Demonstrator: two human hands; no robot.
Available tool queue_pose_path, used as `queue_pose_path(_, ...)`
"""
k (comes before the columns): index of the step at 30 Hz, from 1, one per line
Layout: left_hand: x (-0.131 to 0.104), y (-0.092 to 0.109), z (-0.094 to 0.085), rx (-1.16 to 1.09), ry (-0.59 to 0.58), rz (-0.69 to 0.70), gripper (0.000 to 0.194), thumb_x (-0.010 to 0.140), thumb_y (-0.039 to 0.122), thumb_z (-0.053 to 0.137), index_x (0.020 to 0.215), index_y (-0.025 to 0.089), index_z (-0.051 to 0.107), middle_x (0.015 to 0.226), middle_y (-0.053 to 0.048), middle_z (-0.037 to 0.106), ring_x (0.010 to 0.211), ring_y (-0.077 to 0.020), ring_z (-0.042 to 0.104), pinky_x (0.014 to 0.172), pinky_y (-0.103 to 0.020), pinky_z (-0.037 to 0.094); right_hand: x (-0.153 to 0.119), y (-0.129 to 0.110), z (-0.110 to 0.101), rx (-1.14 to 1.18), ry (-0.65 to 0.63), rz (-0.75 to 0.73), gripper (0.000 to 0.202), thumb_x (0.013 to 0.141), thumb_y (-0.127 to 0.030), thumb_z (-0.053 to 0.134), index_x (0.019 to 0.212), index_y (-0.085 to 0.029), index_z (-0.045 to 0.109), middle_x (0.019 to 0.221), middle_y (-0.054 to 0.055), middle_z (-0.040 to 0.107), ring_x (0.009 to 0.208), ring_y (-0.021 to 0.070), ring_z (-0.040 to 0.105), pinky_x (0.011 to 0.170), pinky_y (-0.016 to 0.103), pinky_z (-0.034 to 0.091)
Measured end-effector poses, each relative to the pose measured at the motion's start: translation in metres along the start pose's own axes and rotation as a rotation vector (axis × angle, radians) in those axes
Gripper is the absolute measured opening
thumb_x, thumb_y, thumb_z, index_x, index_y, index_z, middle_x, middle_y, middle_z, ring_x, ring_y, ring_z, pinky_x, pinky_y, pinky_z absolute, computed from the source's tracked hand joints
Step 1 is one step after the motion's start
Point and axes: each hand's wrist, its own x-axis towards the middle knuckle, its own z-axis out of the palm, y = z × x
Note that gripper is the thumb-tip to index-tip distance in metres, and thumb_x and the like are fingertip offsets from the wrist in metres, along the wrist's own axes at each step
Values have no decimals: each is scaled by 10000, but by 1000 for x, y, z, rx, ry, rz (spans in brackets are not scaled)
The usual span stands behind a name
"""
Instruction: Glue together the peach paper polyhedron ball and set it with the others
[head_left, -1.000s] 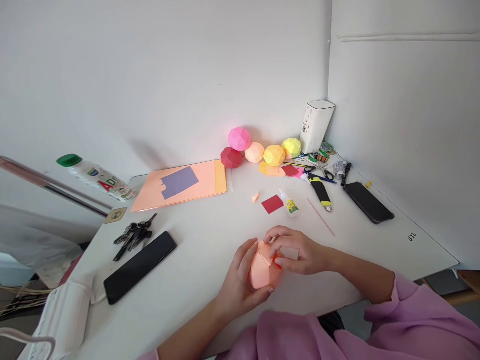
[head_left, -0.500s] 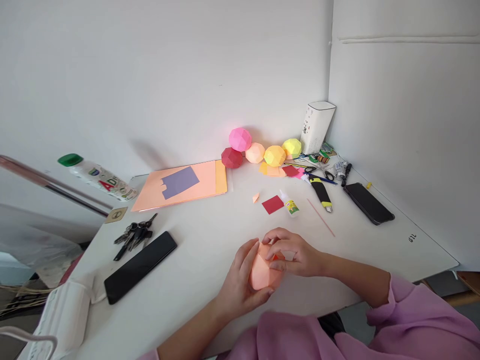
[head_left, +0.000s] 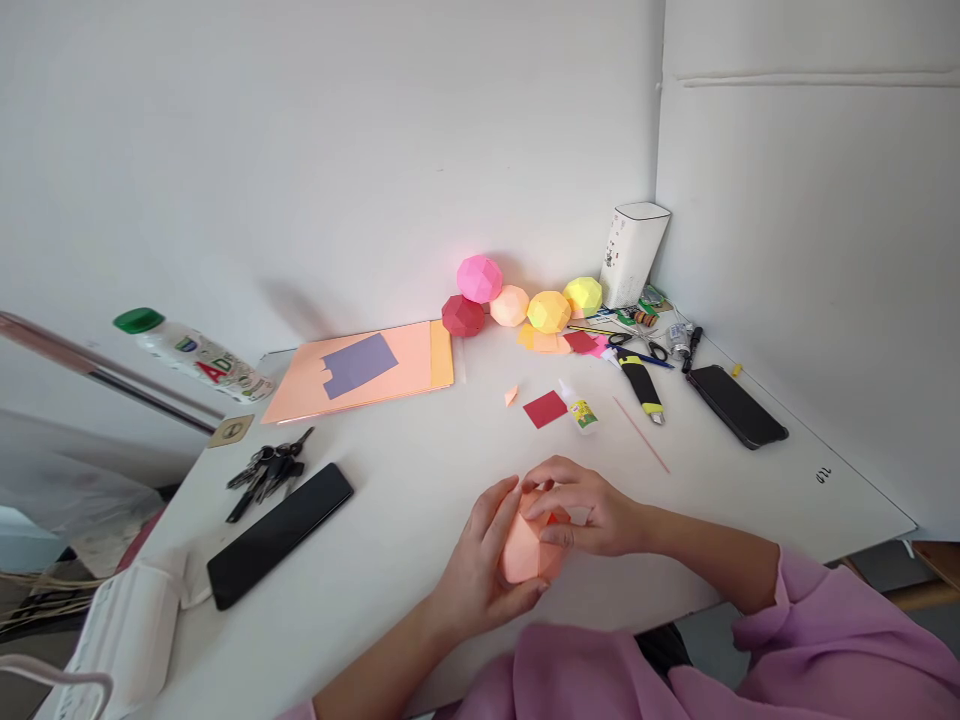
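Near the table's front edge I hold a faceted peach paper ball point(head_left: 523, 550) between both hands. My left hand point(head_left: 477, 565) cups it from the left, thumb along its lower front and fingers up its far side. On the upper right, my right hand point(head_left: 589, 507) grips the ball's paper with bent fingers and thumb; a deeper orange patch shows beneath them. Beyond the hands lie a small folded peach scrap point(head_left: 511, 396), a red paper square point(head_left: 545, 409) and a small glue bottle point(head_left: 580, 411).
Finished-looking paper balls point(head_left: 550, 312) in several colours line the wall. Peach sheets point(head_left: 300, 375) with a purple piece point(head_left: 361, 364), keys point(head_left: 268, 474) and a black phone point(head_left: 281, 535) are on the left. A cutter point(head_left: 642, 386), scissors point(head_left: 657, 349) and another phone point(head_left: 738, 405) sit right.
Almost nothing differs. The right fingers have shifted very slightly on the peach ball, and both hands stay on it.
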Motion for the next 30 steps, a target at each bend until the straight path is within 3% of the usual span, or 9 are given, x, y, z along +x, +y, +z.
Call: queue_pose_path(30, 1, 0, -1, 2, 6, 27, 760, 900, 448, 519, 1511, 275, 102, 1461, -170, 267, 1350, -340, 329, 1048, -537, 385, 0, 1, 2, -7, -4, 3, 240, 920, -348, 563, 1070, -202, 679, 1118, 117, 587, 1084, 208, 539, 931, 396, 488)
